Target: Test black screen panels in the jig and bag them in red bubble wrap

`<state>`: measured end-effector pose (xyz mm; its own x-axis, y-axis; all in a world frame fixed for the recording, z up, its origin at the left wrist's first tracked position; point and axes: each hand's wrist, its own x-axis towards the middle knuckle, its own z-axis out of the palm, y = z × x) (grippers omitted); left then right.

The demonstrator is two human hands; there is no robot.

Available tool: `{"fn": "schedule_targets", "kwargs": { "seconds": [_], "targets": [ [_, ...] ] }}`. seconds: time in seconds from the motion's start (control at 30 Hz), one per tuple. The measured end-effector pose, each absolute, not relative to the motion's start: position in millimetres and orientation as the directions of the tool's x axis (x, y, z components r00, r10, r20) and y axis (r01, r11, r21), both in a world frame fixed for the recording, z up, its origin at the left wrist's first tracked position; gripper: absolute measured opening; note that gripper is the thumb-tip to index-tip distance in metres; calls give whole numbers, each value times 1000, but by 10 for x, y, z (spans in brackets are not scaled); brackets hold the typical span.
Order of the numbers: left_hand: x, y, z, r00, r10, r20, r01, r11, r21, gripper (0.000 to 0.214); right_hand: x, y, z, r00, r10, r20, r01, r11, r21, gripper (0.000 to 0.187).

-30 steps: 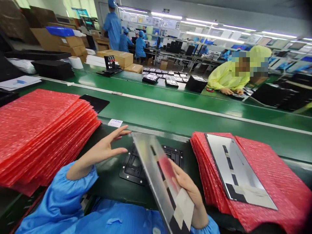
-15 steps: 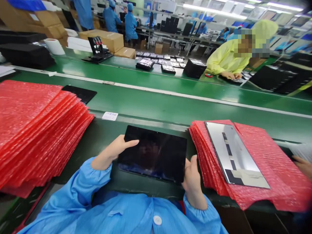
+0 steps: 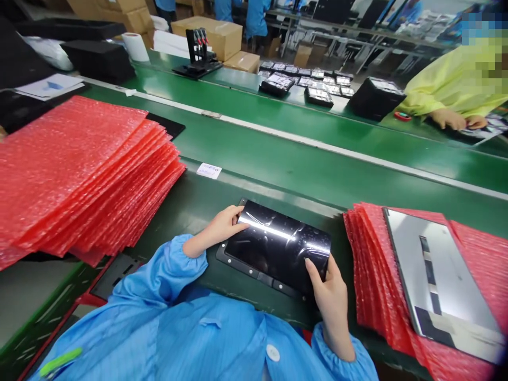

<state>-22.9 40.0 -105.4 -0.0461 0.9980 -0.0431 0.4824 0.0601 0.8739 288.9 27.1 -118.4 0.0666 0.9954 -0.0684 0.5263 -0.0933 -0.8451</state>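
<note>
A glossy black display panel (image 3: 278, 243) lies face up in a black fixture frame (image 3: 242, 265) on the dark work surface in front of me. My left hand (image 3: 222, 225) grips its upper left corner, fingers curled over the edge. At the lower right corner my right hand (image 3: 329, 288) holds the edge, thumb on the glass. To my right, a second panel (image 3: 440, 275) rests silver back up on a stack of red bubble-wrap bags (image 3: 377, 275).
A tall pile of red bubble-wrap bags (image 3: 79, 169) fills the left. A green conveyor belt (image 3: 301, 159) runs behind, with a small white label (image 3: 209, 170) at its near edge. Across it a person in yellow (image 3: 456, 90) works; trays and cardboard boxes (image 3: 214, 34) stand beyond.
A second ago my right hand held the panel tilted with its silver back showing; it was turned glass side up and lowered into the fixture. Both hands now hold its corners.
</note>
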Motion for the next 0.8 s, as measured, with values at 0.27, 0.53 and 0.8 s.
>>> {"fn": "schedule_targets", "kwargs": {
  "seconds": [0.27,0.53,0.8],
  "targets": [
    [-264,401,-1156,-46,998,-41,553,60,831,38,2878,269,-1169,91,995,-52,623,-97,-776,78],
    [-280,408,-1171,-41,998,-43,587,59,807,38,2900,254,-1207,60,998,-27,623,-59,-780,75],
    [-269,413,-1142,-37,998,-46,616,59,785,37,2896,246,-1197,62,998,-28,633,-61,-772,75]
  ]
}}
